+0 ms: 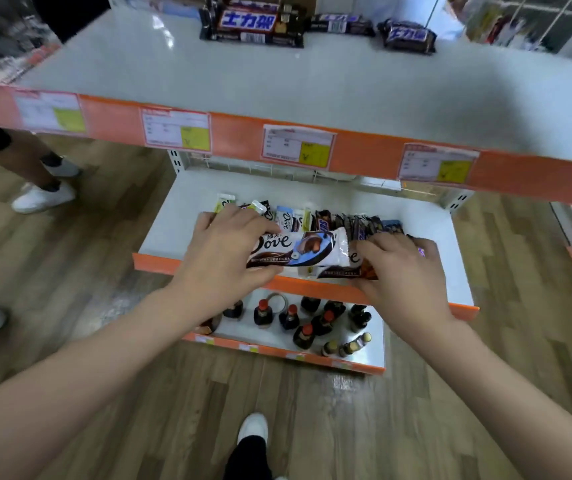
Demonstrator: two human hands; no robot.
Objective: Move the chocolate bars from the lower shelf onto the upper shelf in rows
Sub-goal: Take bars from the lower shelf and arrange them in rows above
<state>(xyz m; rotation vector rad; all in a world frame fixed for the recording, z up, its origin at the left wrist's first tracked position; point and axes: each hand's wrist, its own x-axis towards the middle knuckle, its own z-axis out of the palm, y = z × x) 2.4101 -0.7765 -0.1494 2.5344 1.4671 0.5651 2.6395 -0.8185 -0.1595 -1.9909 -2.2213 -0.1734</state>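
Two hands work over the lower shelf (423,237), and we start at the far left, where another person's legs and white shoes (44,197) stand on the wooden floor (111,258) beside the shelving. Next comes our left hand (224,258), its fingers (243,218) and thumb curled around the left end of a white chocolate bar (307,251) that reads Dove, holding it just above the shelf's orange front edge. Behind that hand we see the remaining chocolate bars (315,220) lying in a loose row across the lower shelf, white wrappers toward the left and dark ones toward the right. Our right hand (398,263) grips a second, darker bar (340,270) that sits partly under the white one, fingers curled over its right end. Above all this spans the upper shelf (277,84), fronted by an orange strip with price tags (296,147); three dark wrapped bars (253,24) already lie along its far edge, toward the middle and right. Below the hands, a bottom shelf carries dark bottles (307,336) with red and pale caps. Our own white shoe (252,427) shows near the lower edge.
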